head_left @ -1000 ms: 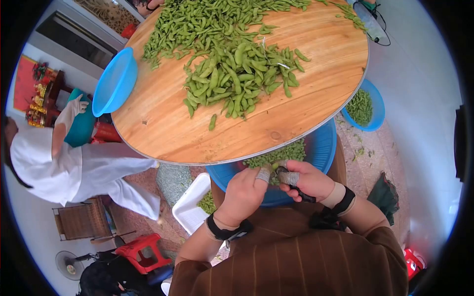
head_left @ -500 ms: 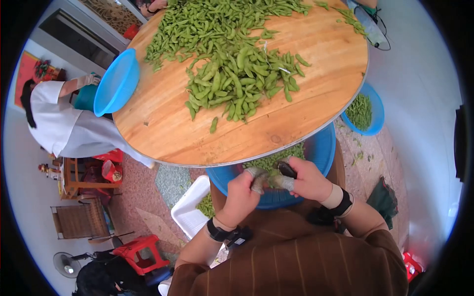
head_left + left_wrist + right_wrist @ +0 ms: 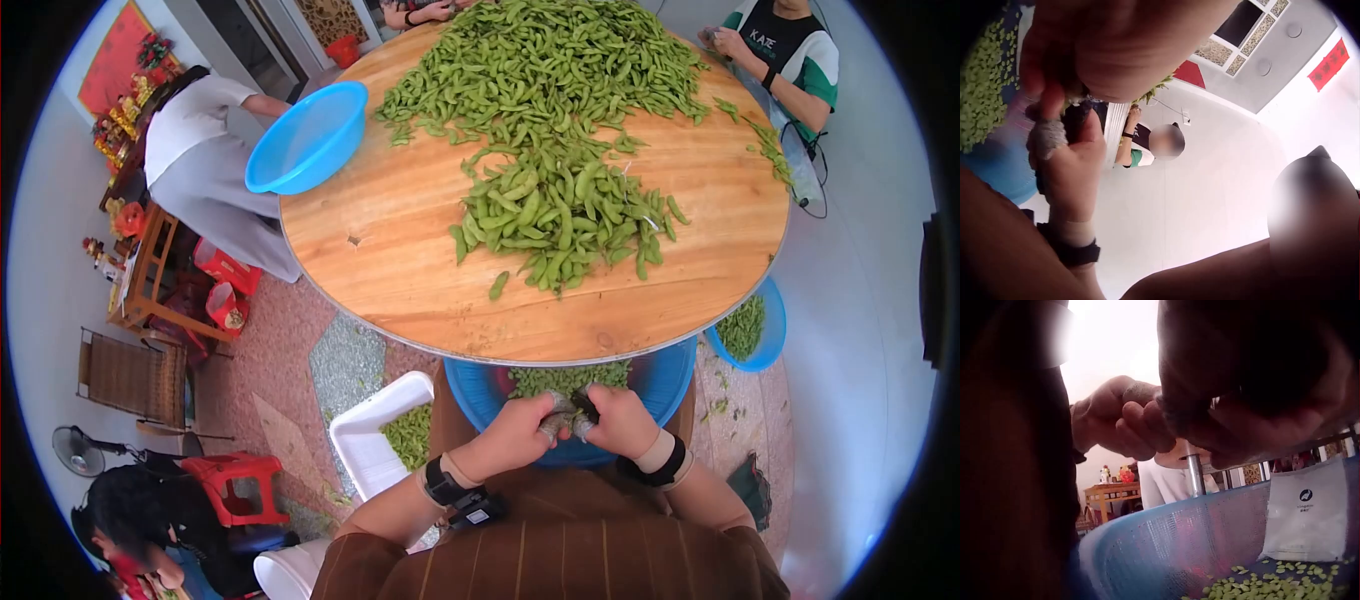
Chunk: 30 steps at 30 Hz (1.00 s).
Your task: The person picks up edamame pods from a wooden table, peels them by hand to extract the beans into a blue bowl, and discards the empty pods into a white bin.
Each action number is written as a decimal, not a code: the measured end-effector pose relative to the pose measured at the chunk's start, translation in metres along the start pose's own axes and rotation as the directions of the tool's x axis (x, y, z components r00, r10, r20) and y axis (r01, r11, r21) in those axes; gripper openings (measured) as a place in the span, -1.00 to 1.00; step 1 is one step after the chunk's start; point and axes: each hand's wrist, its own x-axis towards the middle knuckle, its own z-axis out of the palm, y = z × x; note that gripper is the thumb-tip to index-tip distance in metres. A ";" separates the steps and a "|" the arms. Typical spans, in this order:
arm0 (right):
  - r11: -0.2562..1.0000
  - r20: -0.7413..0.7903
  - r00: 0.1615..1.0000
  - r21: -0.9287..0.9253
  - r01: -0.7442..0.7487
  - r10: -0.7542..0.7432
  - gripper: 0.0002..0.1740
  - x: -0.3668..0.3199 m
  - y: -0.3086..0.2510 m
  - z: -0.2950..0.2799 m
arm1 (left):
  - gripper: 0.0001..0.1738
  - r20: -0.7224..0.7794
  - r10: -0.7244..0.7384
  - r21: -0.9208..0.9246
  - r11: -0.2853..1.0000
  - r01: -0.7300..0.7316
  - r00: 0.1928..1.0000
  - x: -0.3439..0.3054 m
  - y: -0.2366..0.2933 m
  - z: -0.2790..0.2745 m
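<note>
Hands meeting above the near basin (image 3: 665,385)
Your left hand (image 3: 512,437) and right hand (image 3: 622,420) curl, fingertips touching; cannot tell what they pinch; pod heap (image 3: 560,215) lies far.

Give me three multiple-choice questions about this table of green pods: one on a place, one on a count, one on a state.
1. Where do the left hand and right hand work? A) on the tabletop pile B) over the lap basin below the table edge C) beside the red stool
2. How many blue basins show in the head view? A) one B) three C) five
3. The table basin is: A) empty B) heaped with pods C) upside down

Answers: B, both hands meet above the lap basin; B, table basin, lap basin and floor basin; A, its inside shows bare.
</note>
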 end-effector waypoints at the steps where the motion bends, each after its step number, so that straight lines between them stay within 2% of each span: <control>1: 0.999 0.009 1.000 0.034 0.009 -0.009 -0.75 0.001 0.001 -0.001 | -0.71 0.001 -0.007 -0.009 1.000 0.007 1.000 -0.002 0.002 -0.001; 2: 0.999 0.022 1.000 0.041 -0.002 0.002 -0.75 0.002 0.003 -0.002 | -0.71 -0.055 -0.008 -0.058 0.998 0.004 0.998 -0.006 0.005 -0.003; 4: 0.999 -0.052 0.999 0.052 -0.004 0.007 -0.78 0.004 0.010 -0.001 | -0.72 -0.127 0.000 -0.124 0.992 -0.016 0.992 -0.018 0.001 -0.014; 5: 0.999 -0.076 0.997 0.047 0.017 -0.013 -0.82 0.003 0.013 -0.002 | -0.74 -0.189 -0.030 -0.096 0.995 0.012 0.982 -0.025 0.000 -0.021; 8: 0.994 -0.006 0.999 0.101 -0.032 0.033 -0.83 0.000 0.012 -0.008 | -0.74 -0.272 -0.133 -0.045 0.991 0.125 0.953 -0.050 -0.010 -0.044; 10: 0.998 0.028 0.999 0.052 0.031 -0.032 -0.83 -0.001 0.017 -0.006 | -0.73 -0.284 -0.275 -0.282 0.940 0.194 0.918 -0.062 -0.018 -0.055; 11: 0.997 0.033 0.999 0.065 0.033 -0.035 -0.83 0.000 0.017 -0.001 | -0.73 -0.290 -0.286 -0.281 0.938 0.205 0.913 -0.066 -0.020 -0.056; 13: 0.983 -0.127 0.990 0.169 0.076 -0.055 -0.81 0.002 0.014 0.010 | -0.78 -0.239 -0.328 -0.374 0.900 0.225 0.914 -0.068 -0.013 -0.057; 14: 0.982 -0.128 0.990 0.173 0.073 -0.051 -0.81 0.003 0.009 0.009 | -0.78 -0.236 -0.332 -0.372 0.899 0.231 0.913 -0.066 -0.010 -0.054; 16: 0.949 0.009 1.000 0.315 -0.015 0.013 -0.77 0.009 -0.007 -0.005 | -0.79 -0.108 -0.294 -0.490 0.847 0.206 0.950 -0.054 -0.005 -0.041; 17: 0.950 0.003 1.000 0.312 -0.021 0.021 -0.77 0.011 -0.013 -0.007 | -0.79 -0.100 -0.290 -0.487 0.848 0.208 0.952 -0.047 -0.003 -0.037; 19: 0.925 0.107 0.994 0.373 -0.068 0.030 -0.74 0.014 -0.019 -0.011 | -0.80 0.009 -0.226 -0.428 0.880 0.208 0.974 -0.032 0.002 -0.028; 20: 0.958 0.032 0.998 0.285 0.036 -0.047 -0.74 0.011 -0.004 0.003 | -0.80 0.021 -0.243 -0.449 0.864 0.226 0.970 -0.026 0.006 -0.023; 21: 0.959 0.028 0.999 0.281 0.030 -0.039 -0.74 0.010 -0.008 -0.005 | -0.80 0.030 -0.238 -0.449 0.865 0.226 0.971 -0.022 0.009 -0.021; 22: 0.872 0.181 0.970 0.433 -0.228 0.164 -0.75 0.010 -0.016 -0.017 | -0.80 -0.015 -0.218 -0.411 0.891 0.193 0.976 -0.019 0.012 -0.019; 23: 0.704 0.357 0.877 0.529 -0.475 0.323 -0.76 0.010 -0.020 -0.023 | -0.80 -0.060 -0.197 -0.370 0.915 0.161 0.979 -0.017 0.014 -0.018; 24: 0.702 0.356 0.876 0.529 -0.477 0.326 -0.76 0.008 -0.017 -0.022 | -0.80 -0.056 -0.196 -0.371 0.915 0.162 0.979 -0.016 0.013 -0.019; 26: 0.864 0.047 0.989 0.482 -0.145 0.140 -0.72 0.002 -0.007 -0.016 | -0.83 -0.045 -0.206 -0.354 0.918 0.177 0.978 -0.020 0.008 -0.025; 27: 0.863 0.047 0.989 0.484 -0.146 0.141 -0.72 0.001 -0.003 -0.015 | -0.83 -0.045 -0.207 -0.353 0.918 0.179 0.977 -0.026 0.005 -0.032; 29: 0.919 0.067 0.993 0.379 -0.111 0.093 -0.73 0.000 0.003 -0.014 | -0.85 -0.098 -0.235 0.032 0.971 0.239 0.967 -0.043 -0.002 -0.050; 30: 0.919 0.063 0.995 0.382 -0.101 0.083 -0.73 -0.001 0.005 -0.013 | -0.84 -0.135 -0.228 0.541 0.798 0.264 0.964 -0.056 -0.002 -0.058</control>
